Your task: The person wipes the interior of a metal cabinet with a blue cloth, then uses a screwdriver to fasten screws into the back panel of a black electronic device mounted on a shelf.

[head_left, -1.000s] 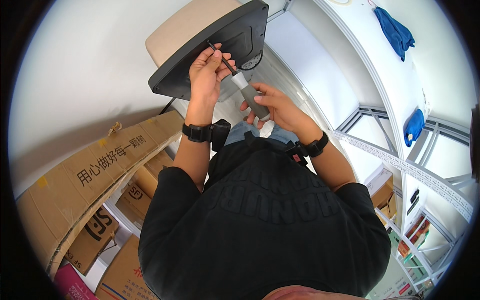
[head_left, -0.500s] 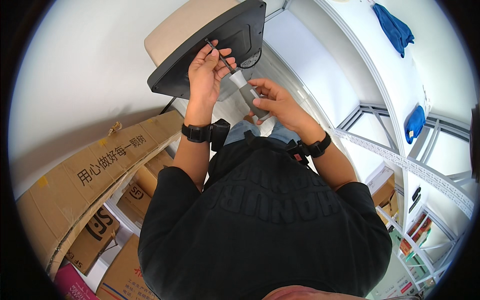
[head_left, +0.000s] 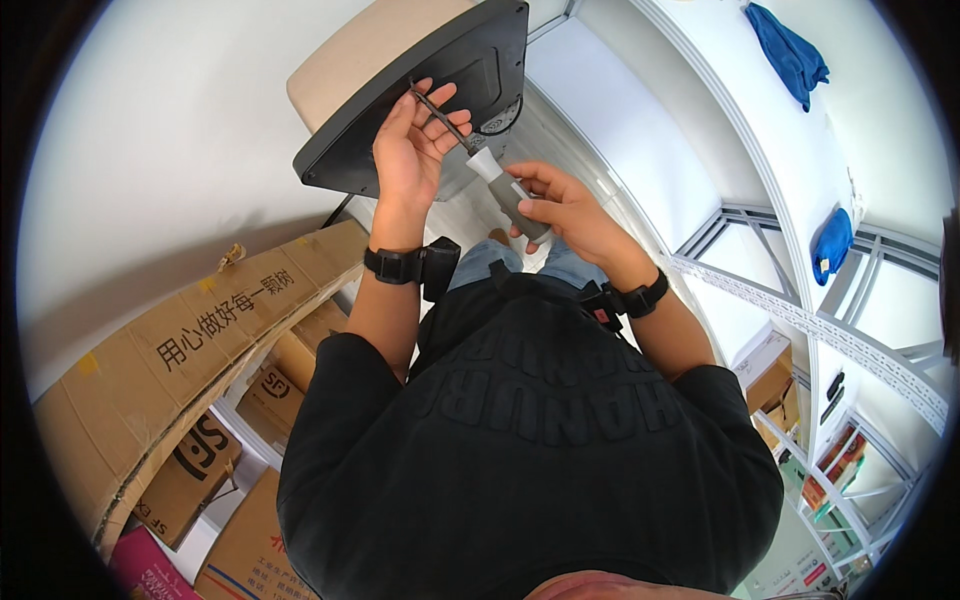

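Observation:
A screwdriver (head_left: 509, 194) with a grey handle, a pale collar and a dark shaft slants up and left. My right hand (head_left: 570, 212) is closed around the handle, thumb and fingers on either side of it. The tip reaches the black underside of a beige block-shaped piece (head_left: 375, 62), perhaps a padded seat; what lies right at the tip is too small to make out. My left hand (head_left: 412, 160) is beside the shaft, close to the black panel, palm towards me and fingers spread. Its thumb and forefinger are near the tip.
At the left, a long cardboard piece (head_left: 140, 385) runs along a shelf holding several cartons (head_left: 185, 480). White metal racking (head_left: 850, 350) stands at the right, with blue cloth items (head_left: 788, 58) by it. A black cable (head_left: 510, 118) loops beside the panel.
My left thumb has come off the shaft and the fingers have spread. The screwdriver's handle has shifted slightly right and towards me with my right hand.

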Motion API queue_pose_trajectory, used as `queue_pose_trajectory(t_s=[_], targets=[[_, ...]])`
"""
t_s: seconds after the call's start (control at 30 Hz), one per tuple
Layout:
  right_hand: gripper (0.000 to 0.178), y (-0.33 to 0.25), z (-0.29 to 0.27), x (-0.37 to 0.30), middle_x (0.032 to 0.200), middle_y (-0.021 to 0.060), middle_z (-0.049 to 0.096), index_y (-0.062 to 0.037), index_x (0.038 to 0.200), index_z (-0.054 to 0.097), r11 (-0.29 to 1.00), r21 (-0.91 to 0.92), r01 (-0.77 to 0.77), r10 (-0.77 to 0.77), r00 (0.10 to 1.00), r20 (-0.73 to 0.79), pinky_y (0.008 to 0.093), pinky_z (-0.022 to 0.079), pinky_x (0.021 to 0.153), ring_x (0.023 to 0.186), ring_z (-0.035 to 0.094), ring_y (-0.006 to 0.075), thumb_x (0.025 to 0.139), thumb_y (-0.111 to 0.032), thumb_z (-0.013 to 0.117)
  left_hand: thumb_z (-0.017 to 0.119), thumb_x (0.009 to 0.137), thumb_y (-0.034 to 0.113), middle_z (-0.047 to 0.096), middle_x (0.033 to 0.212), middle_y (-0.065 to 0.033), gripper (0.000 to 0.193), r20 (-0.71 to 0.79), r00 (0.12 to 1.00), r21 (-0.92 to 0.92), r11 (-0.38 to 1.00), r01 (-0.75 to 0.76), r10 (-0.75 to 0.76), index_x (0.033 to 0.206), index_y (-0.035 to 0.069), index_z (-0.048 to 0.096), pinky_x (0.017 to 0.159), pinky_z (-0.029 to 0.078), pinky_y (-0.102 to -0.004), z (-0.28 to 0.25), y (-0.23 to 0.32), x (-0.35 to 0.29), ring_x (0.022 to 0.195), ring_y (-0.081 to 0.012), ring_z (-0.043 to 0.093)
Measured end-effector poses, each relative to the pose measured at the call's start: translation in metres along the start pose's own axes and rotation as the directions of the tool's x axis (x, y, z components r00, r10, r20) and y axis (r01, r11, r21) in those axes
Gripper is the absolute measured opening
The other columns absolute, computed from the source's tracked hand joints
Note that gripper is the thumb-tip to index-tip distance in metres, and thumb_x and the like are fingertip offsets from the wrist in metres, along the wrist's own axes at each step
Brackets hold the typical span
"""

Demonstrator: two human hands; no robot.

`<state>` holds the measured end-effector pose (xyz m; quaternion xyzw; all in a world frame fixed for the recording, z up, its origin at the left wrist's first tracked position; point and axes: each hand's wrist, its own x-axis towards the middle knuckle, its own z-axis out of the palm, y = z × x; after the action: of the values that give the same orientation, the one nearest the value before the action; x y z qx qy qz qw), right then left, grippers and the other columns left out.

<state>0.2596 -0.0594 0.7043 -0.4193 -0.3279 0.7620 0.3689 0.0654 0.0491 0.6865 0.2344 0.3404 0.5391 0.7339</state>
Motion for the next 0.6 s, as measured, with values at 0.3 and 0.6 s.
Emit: queue_pose_trajectory(t_s=[0.3, 0.6], targets=[[0.045, 0.004, -0.019, -0.016, 0.108, 0.0106, 0.057, -0.0024, 0.133, 0.045, 0.999, 0.03, 0.014, -0.013, 0.999, -0.033, 0.0271, 0.054, 0.059, 0.082, 0.062, 0.0163, 0.09, -0.012, 0.056, 0.039, 0.101, 0.022, 0.065, 0.101, -0.0171, 0.028, -0.08, 0.997, 0.069, 0.998, 0.013, -0.007, 0.113, 0.0, 0.052, 0.073, 0.057, -0.0388, 0.012, -0.013, 0.003, 0.083, -0.0279, 0.068], [0.04, 0.008, -0.095, -0.081, 0.091, 0.0097, 0.061, 0.0005, 0.124, 0.049, 0.967, 0.21, 0.143, -0.076, 0.952, -0.296, 0.0241, 0.045, 0.051, 0.072, 0.06, 0.0133, 0.085, -0.013, 0.046, 0.05, 0.097, 0.011, 0.062, 0.093, -0.0077, 0.017, 0.2, 0.962, 0.012, 0.983, 0.185, -0.184, 0.109, 0.001, 0.057, 0.08, 0.051, -0.0324, 0.074, -0.092, 0.033, 0.087, -0.0202, 0.061]])
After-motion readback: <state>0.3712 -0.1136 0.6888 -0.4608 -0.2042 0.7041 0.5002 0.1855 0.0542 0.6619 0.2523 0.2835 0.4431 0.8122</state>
